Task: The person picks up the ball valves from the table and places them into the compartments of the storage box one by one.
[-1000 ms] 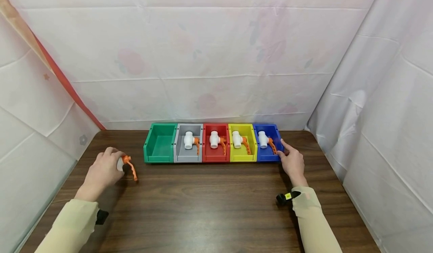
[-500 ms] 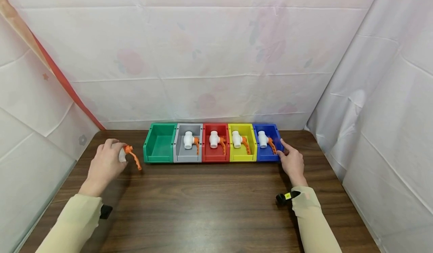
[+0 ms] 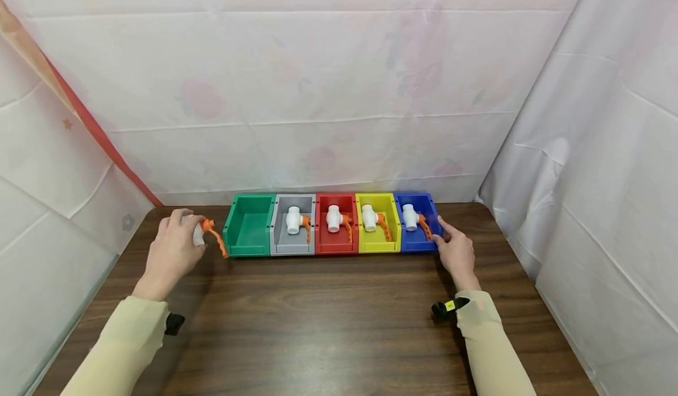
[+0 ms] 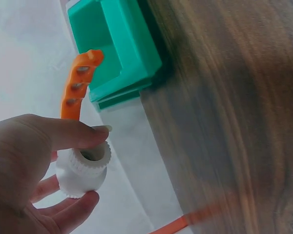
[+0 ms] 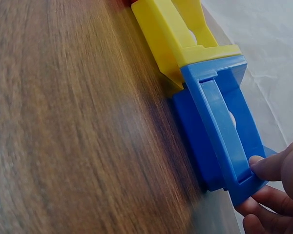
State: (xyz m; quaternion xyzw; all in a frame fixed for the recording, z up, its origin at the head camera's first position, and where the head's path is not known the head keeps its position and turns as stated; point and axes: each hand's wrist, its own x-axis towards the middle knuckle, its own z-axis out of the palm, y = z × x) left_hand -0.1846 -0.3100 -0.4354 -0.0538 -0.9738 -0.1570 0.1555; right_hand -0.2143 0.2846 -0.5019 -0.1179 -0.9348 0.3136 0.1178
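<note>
In the head view my left hand (image 3: 173,253) holds a white ball valve (image 4: 80,173) by its body, left of the green bin (image 3: 251,225). The valve's orange lever handle (image 4: 78,87) points toward that bin, which holds nothing. At the other end of the row, my right hand (image 3: 457,255) grips the right wall of the blue bin (image 3: 418,246), thumb (image 5: 266,168) inside and fingers outside. A white valve with an orange handle (image 3: 410,218) lies in the blue bin. Matching valves lie in the grey bin (image 3: 293,249), the red bin (image 3: 336,248) and the yellow bin (image 3: 379,247).
The joined bins stand along the back of a dark wood table (image 3: 318,319). Close behind them hangs a pale patterned cloth (image 3: 328,102), and more cloth closes off both sides.
My left hand has carried the valve up and to the right, nearer the green bin. My right hand stays at the blue bin's side.
</note>
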